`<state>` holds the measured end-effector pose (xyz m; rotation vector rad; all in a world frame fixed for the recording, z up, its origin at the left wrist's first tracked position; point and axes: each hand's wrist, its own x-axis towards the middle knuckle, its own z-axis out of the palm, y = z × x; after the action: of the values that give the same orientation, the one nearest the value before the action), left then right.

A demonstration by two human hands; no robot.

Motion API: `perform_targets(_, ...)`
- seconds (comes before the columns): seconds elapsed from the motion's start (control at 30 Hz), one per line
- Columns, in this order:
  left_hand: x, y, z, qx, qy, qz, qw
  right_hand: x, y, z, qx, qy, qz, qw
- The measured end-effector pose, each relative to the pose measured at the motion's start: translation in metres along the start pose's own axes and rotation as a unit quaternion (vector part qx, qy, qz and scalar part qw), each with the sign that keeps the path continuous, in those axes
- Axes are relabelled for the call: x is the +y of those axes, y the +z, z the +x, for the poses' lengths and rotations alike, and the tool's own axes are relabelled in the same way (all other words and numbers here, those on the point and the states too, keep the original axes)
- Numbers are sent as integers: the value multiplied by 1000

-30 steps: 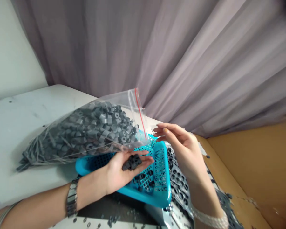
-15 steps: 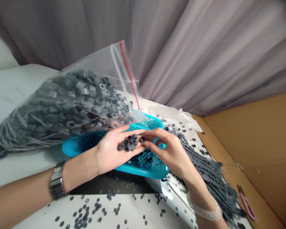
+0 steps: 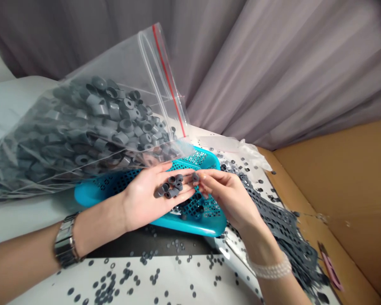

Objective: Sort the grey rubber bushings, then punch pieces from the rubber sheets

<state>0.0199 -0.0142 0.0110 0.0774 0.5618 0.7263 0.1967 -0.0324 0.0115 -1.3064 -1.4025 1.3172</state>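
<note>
My left hand [image 3: 146, 195] lies palm up, fingers stretched out, and bears several small grey rubber caps [image 3: 171, 186], hollow and short. Just beyond its fingertips, my right hand [image 3: 228, 190] is closed in a pinch on a single grey cap [image 3: 195, 176]. Both hands are over a turquoise perforated basket [image 3: 193, 228], which has a few dark pieces inside. A clear zip bag [image 3: 120, 63] with a red strip, full of similar grey caps, leans above my left hand; its mouth points to the right.
Perforated dark rubber sheets [image 3: 273, 220] lie in a pile at the right. Small dark discs [image 3: 108, 284] are scattered over the white table. Pink-handled scissors or snips [image 3: 330, 267] rest by the cardboard wall [image 3: 346, 178]. A grey curtain [image 3: 241, 76] hangs behind.
My right fingers have lifted one cap from the left fingers and turned, now pinching it higher up. The view has shifted slightly, so the bag looks larger and higher.
</note>
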Motion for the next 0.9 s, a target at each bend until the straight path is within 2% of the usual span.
perform_targets(0.1,0,0,0,9,7,3,1000,3,-3,1,-22,59,145,987)
perform_targets(0.17,0,-1,0,5,8,-2,1000,4,-4,1,-21,65,158,985)
perform_targets(0.23,0,-2,0,3,5,-8,1000,3,-2,0,-6,46,117,992)
perform_targets(0.33,0,-1,0,18,6,-9,1000,-1,2,-5,35,-24,-24,999)
perform_targets(0.4,0,0,0,24,9,-6,1000,-6,5,-9,47,-88,-139,985)
perform_targets(0.47,0,0,0,19,11,-2,1000,-9,8,-12,45,-143,-241,959)
perform_targets(0.53,0,-1,0,16,11,2,1000,-10,9,-13,49,-176,-303,935)
perform_targets(0.6,0,-1,0,19,8,5,1000,-8,8,-12,59,-181,-317,929)
perform_targets(0.7,0,-2,0,19,8,3,1000,-4,4,-11,70,-165,-306,935)
perform_targets(0.9,0,-4,2,17,13,-11,1000,-2,1,-9,66,-167,-325,928)
